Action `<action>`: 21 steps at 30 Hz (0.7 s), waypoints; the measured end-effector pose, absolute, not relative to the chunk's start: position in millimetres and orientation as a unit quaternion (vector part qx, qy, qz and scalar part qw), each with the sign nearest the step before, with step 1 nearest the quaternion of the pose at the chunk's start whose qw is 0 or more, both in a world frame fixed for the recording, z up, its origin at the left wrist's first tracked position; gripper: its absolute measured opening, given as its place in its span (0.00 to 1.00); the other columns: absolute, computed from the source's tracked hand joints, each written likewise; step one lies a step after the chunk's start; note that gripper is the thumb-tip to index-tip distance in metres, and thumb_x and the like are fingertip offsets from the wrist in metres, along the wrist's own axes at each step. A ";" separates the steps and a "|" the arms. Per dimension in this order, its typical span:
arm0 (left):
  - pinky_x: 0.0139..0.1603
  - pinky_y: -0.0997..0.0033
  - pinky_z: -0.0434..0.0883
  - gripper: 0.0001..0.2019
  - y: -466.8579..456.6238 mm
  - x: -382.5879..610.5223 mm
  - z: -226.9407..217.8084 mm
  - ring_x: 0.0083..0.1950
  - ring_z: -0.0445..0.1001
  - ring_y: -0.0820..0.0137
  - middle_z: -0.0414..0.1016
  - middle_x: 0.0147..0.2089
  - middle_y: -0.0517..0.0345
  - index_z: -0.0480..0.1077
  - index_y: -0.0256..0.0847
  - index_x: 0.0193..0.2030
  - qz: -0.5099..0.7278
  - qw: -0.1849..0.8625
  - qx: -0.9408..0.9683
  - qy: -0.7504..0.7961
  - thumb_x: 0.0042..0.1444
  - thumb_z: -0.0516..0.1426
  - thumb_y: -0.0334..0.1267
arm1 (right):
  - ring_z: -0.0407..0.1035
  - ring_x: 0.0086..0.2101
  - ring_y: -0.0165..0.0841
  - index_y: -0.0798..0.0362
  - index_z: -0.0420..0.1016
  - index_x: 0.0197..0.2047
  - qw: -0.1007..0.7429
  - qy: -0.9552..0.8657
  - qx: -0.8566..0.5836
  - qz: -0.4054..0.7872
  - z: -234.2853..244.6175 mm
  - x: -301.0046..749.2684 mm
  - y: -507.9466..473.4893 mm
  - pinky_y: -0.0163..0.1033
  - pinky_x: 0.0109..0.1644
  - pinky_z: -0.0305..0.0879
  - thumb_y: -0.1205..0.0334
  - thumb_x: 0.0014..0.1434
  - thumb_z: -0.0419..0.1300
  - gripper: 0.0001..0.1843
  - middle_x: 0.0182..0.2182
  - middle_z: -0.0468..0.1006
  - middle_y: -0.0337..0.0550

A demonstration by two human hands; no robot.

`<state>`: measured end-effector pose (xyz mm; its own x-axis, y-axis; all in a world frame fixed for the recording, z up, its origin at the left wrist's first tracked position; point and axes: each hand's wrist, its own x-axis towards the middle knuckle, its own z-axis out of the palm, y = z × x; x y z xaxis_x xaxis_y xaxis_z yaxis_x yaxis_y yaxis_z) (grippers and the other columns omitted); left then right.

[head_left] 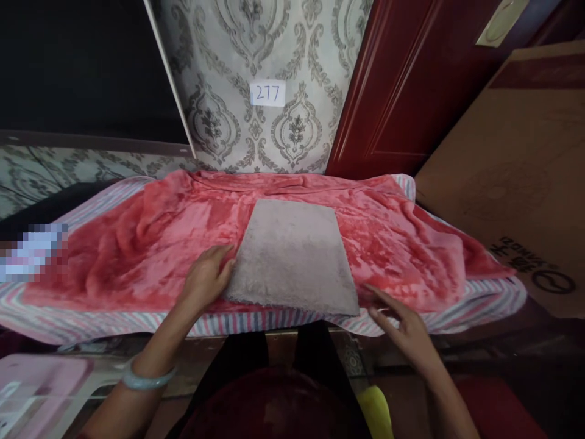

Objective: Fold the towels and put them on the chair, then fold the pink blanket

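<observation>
A folded grey towel point(292, 256) lies flat in the middle of a red plush blanket point(137, 250) that covers a table. My left hand point(208, 277) rests on the blanket with its fingers stretched out, the fingertips touching the towel's left edge. My right hand point(402, 323) hovers just off the towel's near right corner, fingers spread and holding nothing. A pale green bangle point(146, 379) circles my left wrist.
A striped cloth point(256, 320) shows under the blanket along the near edge. Behind stand patterned wallpaper with a label reading 277 point(267, 94), a dark red door point(402, 91) and a brown cardboard sheet point(516, 171) at the right. A pink plastic item point(31, 390) sits lower left.
</observation>
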<state>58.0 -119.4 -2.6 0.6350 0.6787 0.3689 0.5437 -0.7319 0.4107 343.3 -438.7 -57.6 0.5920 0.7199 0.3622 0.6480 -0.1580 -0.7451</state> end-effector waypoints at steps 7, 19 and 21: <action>0.74 0.43 0.53 0.32 -157.4 138.6 -1.8 0.78 0.50 0.52 0.53 0.77 0.37 0.57 0.36 0.73 0.181 0.076 0.960 0.200 0.67 0.51 0.50 | 0.55 0.68 0.45 0.47 0.61 0.73 0.322 -0.585 -0.741 -0.073 -17.5 313.3 -330.3 0.59 0.71 0.53 0.48 0.71 0.50 0.31 0.69 0.62 0.49; 0.74 0.36 0.51 0.34 -154.3 149.3 -30.4 0.78 0.47 0.49 0.50 0.78 0.39 0.55 0.43 0.75 0.109 0.072 0.967 0.218 0.67 0.51 0.55 | 0.44 0.72 0.46 0.48 0.57 0.75 0.148 -0.622 -0.769 -0.012 -39.3 305.1 -297.3 0.62 0.72 0.45 0.47 0.72 0.49 0.32 0.73 0.52 0.49; 0.73 0.36 0.52 0.32 -158.5 149.8 -25.9 0.78 0.49 0.48 0.52 0.77 0.39 0.58 0.42 0.74 0.120 0.070 0.964 0.225 0.67 0.51 0.54 | 0.47 0.71 0.47 0.49 0.59 0.74 0.129 -0.631 -0.765 0.015 -28.9 311.1 -292.4 0.63 0.71 0.47 0.49 0.72 0.49 0.31 0.73 0.54 0.51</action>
<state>149.8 -158.5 -25.9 0.8695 0.4513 0.2007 0.4176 -0.8887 0.1893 311.1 -292.4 -28.9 0.2035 0.9690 0.1401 0.9614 -0.1707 -0.2156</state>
